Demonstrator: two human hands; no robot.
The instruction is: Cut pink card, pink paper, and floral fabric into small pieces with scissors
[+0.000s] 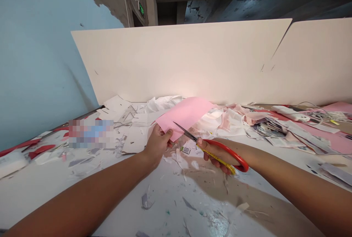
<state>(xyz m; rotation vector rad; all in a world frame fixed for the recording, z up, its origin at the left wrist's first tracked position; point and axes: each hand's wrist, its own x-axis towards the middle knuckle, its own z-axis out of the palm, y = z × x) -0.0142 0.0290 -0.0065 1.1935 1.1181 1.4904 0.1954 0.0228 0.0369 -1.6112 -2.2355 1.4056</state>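
Note:
My left hand [157, 142] pinches the near corner of a pink sheet of paper [184, 114], holding it up off the table. My right hand [217, 153] grips scissors [211, 149] with red and yellow handles, fingers through the loops. The steel blades point up and left, and their tips touch the lower edge of the pink sheet just right of my left thumb. The two hands are a short span apart above the white, scrap-strewn table [165, 193].
Heaps of white and pink paper offcuts [233, 119] lie along the back of the table. A tall cream board [192, 61] stands behind them. Red strips [38, 149] lie at the left, white cable and more pink sheets [330, 134] at the right. A blue wall is on the left.

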